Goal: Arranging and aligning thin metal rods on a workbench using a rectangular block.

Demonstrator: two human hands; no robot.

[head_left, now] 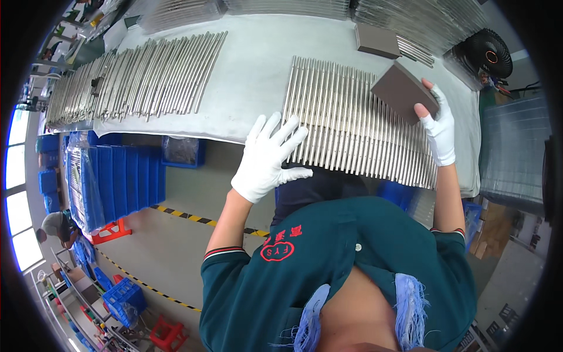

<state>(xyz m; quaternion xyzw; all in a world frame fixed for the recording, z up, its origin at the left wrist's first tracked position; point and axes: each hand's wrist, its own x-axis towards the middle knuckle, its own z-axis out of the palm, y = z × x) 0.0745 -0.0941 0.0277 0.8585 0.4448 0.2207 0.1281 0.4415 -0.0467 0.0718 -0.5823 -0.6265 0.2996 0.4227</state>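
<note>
My right hand (440,129), in a white glove with bare thumb and fingertip showing, grips a grey-brown rectangular block (402,89). The block is tilted over the right part of a row of slim metal rods (334,117); whether it touches them I cannot tell. These shiny rods lie side by side on the white-covered table (252,70), their near ends reaching its front edge. My left hand (264,158), also white-gloved, has its fingers spread at the left near corner of the row. Nothing is held in it.
Another grey-brown block (376,41) lies behind the rods, beside a few loose rods (415,51). More metal rods (164,76) lie at the left. A black fan (488,54) stands at the back right. Blue crates (120,179) are stacked below left; a person (56,226) is farther off.
</note>
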